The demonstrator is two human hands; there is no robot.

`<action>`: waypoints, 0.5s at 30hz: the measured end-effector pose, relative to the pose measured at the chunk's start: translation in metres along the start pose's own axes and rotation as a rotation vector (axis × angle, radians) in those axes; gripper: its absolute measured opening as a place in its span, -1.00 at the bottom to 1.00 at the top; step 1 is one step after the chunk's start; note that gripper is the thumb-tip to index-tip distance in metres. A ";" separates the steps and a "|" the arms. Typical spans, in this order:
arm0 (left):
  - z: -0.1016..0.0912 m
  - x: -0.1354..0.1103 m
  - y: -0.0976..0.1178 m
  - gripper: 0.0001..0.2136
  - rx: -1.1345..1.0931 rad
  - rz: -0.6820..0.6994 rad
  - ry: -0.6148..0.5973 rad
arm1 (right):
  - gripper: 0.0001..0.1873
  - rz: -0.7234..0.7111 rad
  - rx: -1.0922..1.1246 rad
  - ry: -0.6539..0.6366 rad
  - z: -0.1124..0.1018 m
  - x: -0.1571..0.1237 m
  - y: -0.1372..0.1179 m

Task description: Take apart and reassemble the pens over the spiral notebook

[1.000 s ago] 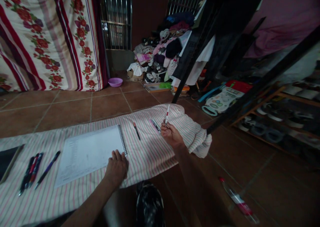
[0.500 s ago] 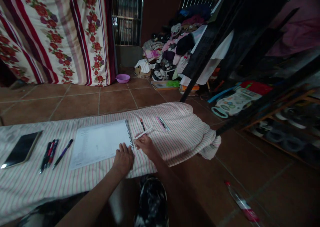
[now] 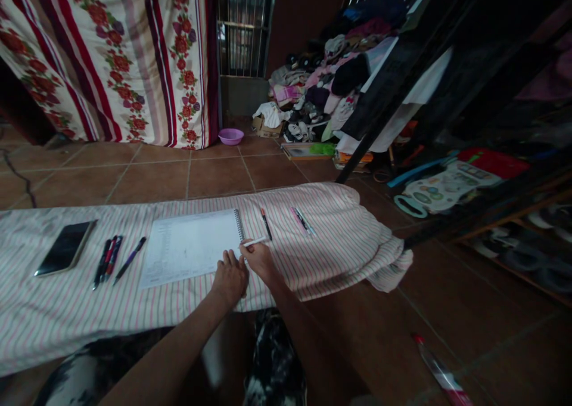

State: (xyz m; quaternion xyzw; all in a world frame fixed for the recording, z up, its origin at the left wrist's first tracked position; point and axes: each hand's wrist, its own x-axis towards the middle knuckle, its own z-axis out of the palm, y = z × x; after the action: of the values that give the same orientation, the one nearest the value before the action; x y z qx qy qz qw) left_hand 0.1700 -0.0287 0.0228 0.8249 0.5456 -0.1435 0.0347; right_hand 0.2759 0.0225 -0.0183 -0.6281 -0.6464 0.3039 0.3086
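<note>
A spiral notebook (image 3: pixel 192 245) lies open on the striped cloth, its page bearing faint marks and its wire binding on the right side. My left hand (image 3: pixel 230 278) rests flat over the notebook's lower right corner, fingers extended. Right beside it, my right hand (image 3: pixel 260 260) grips a white pen (image 3: pixel 255 241) between thumb and fingers. The pen slants low, one end close to the binding; whether it touches the paper I cannot tell. Just beyond that hand lie a dark pen with an orange end (image 3: pixel 266 224) and a couple of slim pens (image 3: pixel 302 221).
Several pens (image 3: pixel 108 260), a purple-black pen (image 3: pixel 129 261) and a phone (image 3: pixel 67 248) lie left of the notebook. The striped cloth (image 3: pixel 344 245) covers a low surface. A bottle (image 3: pixel 440 370) lies on the tiled floor at right. Farther back are a purple basin (image 3: pixel 231 136) and heaped clothes (image 3: pixel 322 84).
My right hand has shifted slightly left toward the notebook's binding, and the white pen has tipped flatter. My left hand stays on the corner. The whole view has swung a little to the left.
</note>
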 end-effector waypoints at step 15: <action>0.000 0.002 0.000 -0.22 -0.009 -0.002 -0.032 | -0.76 -0.089 -0.131 -0.037 -0.002 -0.001 0.008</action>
State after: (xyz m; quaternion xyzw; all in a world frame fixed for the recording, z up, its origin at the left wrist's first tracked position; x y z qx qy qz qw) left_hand 0.1702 -0.0270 0.0225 0.8218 0.5465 -0.1541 0.0470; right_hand 0.2826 0.0216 -0.0229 -0.6119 -0.6978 0.2584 0.2681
